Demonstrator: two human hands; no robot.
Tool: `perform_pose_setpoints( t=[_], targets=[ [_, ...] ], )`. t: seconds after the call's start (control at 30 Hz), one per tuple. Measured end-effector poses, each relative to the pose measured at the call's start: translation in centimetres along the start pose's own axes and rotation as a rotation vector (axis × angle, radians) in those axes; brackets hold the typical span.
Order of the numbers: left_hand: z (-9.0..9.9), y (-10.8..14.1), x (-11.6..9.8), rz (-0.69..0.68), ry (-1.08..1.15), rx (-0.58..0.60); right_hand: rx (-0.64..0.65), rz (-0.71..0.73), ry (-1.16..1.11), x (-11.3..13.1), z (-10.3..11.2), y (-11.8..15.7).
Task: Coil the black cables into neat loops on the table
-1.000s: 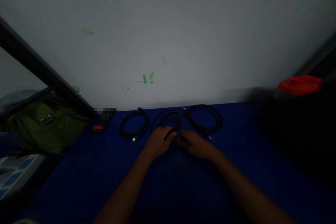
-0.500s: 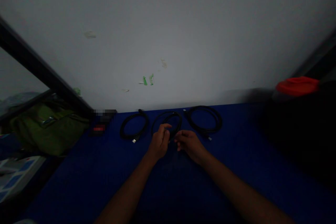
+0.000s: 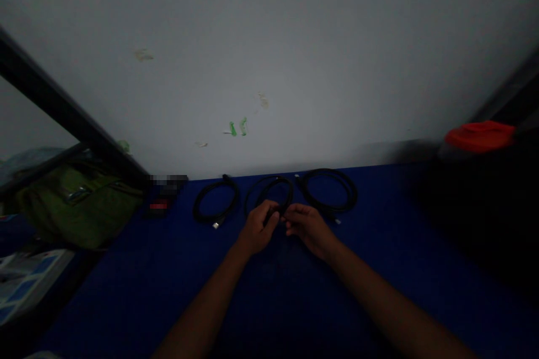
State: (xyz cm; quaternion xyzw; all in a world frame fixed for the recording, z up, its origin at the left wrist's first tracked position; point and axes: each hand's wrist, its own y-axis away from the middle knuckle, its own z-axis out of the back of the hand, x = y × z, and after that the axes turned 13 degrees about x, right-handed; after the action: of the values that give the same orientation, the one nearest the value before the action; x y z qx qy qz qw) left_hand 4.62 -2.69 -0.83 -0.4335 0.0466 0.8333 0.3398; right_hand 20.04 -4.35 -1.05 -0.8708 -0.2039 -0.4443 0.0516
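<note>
Three coiled black cables lie in a row on a dark blue surface. At the near side of the middle cable (image 3: pixel 290 190), my left hand (image 3: pixel 257 227) is closed with thumb and fingers on a part of it. Close by, my right hand (image 3: pixel 309 229) pinches the same cable, its fingertips almost meeting the left hand's. The gripped part is dark and mostly hidden by the fingers. The left cable (image 3: pixel 196 205) shows a silver USB plug (image 3: pixel 216 225) at its near end. To the right lies another coiled cable (image 3: pixel 354 193), with plugs at both ends.
A pale wall (image 3: pixel 337 67) rises behind the blue table (image 3: pixel 168 280). On the left are a green bag (image 3: pixel 80 202) and a blurred-out dark item (image 3: pixel 166 193). A container with a red lid (image 3: pixel 480 136) stands at right beside a large dark shape.
My left hand has shifted slightly right and its thumb and fingers have closed in toward the right fingertips. My right hand has moved slightly up and right. The outer cables stay put.
</note>
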Motion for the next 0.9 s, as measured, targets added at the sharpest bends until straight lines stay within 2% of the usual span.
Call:
perform_pose_setpoints(
  t=[0.2,0.37,0.57,0.9],
  targets=[
    [-0.1,0.0,0.2,0.037,0.006,0.003,-0.004,-0.036,0.006,0.1,0.5,-0.1],
    [-0.2,0.0,0.3,0.05,-0.012,0.021,0.003,-0.067,0.132,0.4,0.8,-0.1],
    [-0.1,-0.1,0.3,0.062,-0.039,0.025,0.065,-0.123,0.171,1.0,1.2,0.2],
    [0.6,-0.1,0.2,0.04,-0.078,0.155,0.052,-0.13,0.146,1.0,1.4,0.2]
  ],
)
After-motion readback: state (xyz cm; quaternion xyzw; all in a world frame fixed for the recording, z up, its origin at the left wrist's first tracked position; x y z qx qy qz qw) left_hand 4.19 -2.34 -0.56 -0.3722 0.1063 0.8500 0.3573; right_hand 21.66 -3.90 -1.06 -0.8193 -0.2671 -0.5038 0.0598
